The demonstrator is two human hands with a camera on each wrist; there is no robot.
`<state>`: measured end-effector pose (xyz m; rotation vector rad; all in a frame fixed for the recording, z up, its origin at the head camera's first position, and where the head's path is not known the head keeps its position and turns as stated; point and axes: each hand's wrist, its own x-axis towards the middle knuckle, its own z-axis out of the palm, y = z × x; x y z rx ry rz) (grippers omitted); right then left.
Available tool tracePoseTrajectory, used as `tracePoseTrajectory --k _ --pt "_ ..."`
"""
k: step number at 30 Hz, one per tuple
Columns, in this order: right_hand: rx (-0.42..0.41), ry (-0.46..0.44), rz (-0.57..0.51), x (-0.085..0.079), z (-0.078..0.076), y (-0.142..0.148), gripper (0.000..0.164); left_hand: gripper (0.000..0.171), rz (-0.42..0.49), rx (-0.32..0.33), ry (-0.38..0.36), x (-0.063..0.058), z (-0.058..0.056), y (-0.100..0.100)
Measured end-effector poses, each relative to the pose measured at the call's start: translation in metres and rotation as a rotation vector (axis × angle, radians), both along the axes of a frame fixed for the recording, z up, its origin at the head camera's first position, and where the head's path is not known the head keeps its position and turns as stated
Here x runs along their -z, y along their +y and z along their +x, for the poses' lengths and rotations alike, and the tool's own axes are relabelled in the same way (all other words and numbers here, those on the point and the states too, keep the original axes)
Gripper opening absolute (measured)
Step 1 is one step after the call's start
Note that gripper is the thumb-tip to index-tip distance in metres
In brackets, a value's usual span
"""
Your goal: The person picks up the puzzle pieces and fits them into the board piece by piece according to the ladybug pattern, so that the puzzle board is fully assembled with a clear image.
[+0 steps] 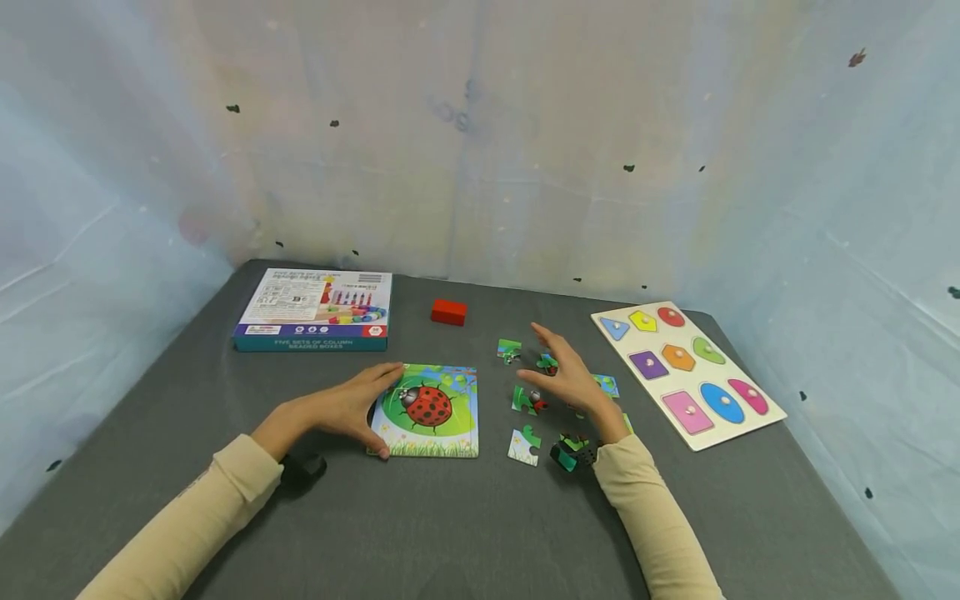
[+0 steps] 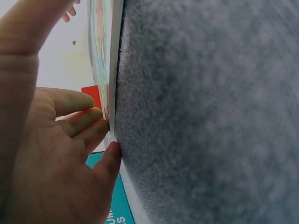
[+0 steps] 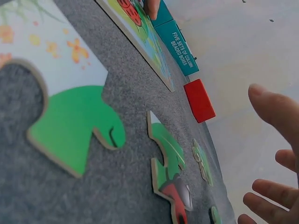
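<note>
We see the left hand (image 1: 347, 408) stretched along the left edge of a square, flat puzzle board with a red ladybird picture (image 1: 429, 411), fingers at its far-left corner and thumb at its near-left corner, holding it in a broad span. That board lies flat on the dark grey table (image 1: 390, 533), left of the loose green-and-white jigsaw pieces (image 1: 522, 448). We find the right hand (image 1: 566, 379) raised over those pieces, its grip wide, thumb and fingers spread apart and pointing far and left. Both forearms, in beige sleeves (image 1: 652, 517), reach in from the near side, the left slanting rightward, the right leaning leftward.
</note>
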<state>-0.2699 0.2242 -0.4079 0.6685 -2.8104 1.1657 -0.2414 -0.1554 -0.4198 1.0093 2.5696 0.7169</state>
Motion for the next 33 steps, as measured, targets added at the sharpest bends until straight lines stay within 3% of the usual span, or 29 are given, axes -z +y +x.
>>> tracePoseTrajectory --k 8,18,33 --pt "0.017 -0.011 0.012 0.000 -0.007 -0.003 0.083 0.122 0.027 0.002 0.027 -0.002 -0.001 0.001" --pt "0.026 -0.048 0.001 0.002 -0.010 -0.009 0.084 0.121 0.021 -0.018 -0.034 0.000 -0.001 0.002" --pt "0.018 -0.041 0.067 0.011 -0.020 -0.016 0.083 0.120 0.031 -0.029 -0.015 0.005 0.002 -0.002"
